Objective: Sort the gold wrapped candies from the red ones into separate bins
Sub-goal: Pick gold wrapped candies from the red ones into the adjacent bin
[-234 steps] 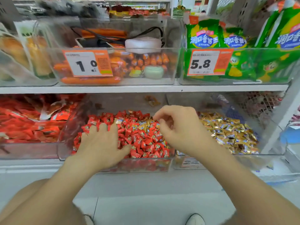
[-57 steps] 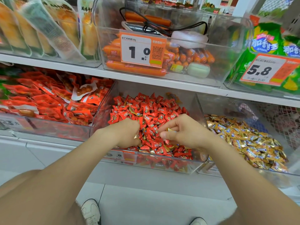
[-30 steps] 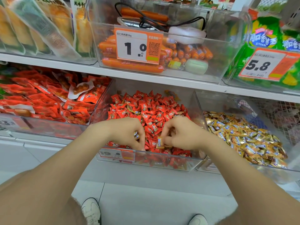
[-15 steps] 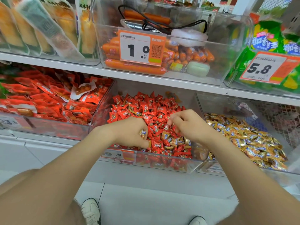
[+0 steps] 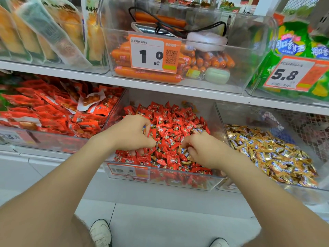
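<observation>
The right hand is closed in a pinch: thumb and fingers grip one gold candy with a blue label, low over the front part of the red candies. The left hand is beside it, a little further back. Its fingers are curled down into the same heap. A small gold bit shows at its fingers, but I cannot tell if the hand holds it.

Both hands are inside the middle bin, a clear plastic box full of red candies, with some gold ones mixed in near the hands. On its front wall is a price label. Just to the right stands the right bin, also clear, with a heap of gold candies. To the left, another clear bin holds red packets.

Above them runs a white shelf. It carries a clear box of orange sausages with a tag "1.0", and green packets behind a tag "5.8". Below is a pale tiled floor and a white shoe.
</observation>
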The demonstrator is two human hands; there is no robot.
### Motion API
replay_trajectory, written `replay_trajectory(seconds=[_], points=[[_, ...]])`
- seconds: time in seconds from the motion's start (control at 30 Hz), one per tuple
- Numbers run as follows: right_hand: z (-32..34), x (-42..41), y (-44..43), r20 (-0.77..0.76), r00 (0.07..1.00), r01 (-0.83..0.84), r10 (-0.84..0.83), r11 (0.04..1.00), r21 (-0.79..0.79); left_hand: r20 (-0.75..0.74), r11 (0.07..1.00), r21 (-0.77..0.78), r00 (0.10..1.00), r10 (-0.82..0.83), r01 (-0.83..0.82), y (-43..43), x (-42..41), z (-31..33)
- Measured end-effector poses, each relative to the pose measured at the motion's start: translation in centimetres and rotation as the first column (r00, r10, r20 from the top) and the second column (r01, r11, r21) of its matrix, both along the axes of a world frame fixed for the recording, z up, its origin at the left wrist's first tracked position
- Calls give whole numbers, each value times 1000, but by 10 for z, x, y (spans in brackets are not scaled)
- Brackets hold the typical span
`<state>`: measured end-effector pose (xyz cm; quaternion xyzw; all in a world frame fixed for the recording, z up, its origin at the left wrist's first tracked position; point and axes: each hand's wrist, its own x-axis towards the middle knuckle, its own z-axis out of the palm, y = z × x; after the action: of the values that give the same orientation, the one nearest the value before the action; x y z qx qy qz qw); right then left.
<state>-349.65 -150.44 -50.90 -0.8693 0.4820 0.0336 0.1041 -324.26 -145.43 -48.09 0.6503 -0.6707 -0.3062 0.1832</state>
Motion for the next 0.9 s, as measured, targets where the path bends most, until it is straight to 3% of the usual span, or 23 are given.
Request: replay_trajectory(seconds=[0.17, 0.43, 0.53, 0.73, 0.9], points=[[1, 1, 5, -251, 961, -162, 112, 969, -186, 131, 980, -201, 991, 26, 1, -8, 6, -11], [-8, 9, 0, -268, 957, -169, 112, 965, -199, 164, 955, -273, 973, 162, -113, -16, 6, -16], [-11, 10, -3, -174, 979, -136, 104, 973, -188, 198, 956, -269, 964, 178, -121, -17, 9, -20], [-2, 2, -7, 199, 979, -23, 36, 997, -68, 214, 929, -331, 946, 242, -163, -21, 18, -26], [14, -4, 1, 252, 964, 61, -81, 995, 83, 295, 932, -339, 927, 232, -126, -22, 15, -23]])
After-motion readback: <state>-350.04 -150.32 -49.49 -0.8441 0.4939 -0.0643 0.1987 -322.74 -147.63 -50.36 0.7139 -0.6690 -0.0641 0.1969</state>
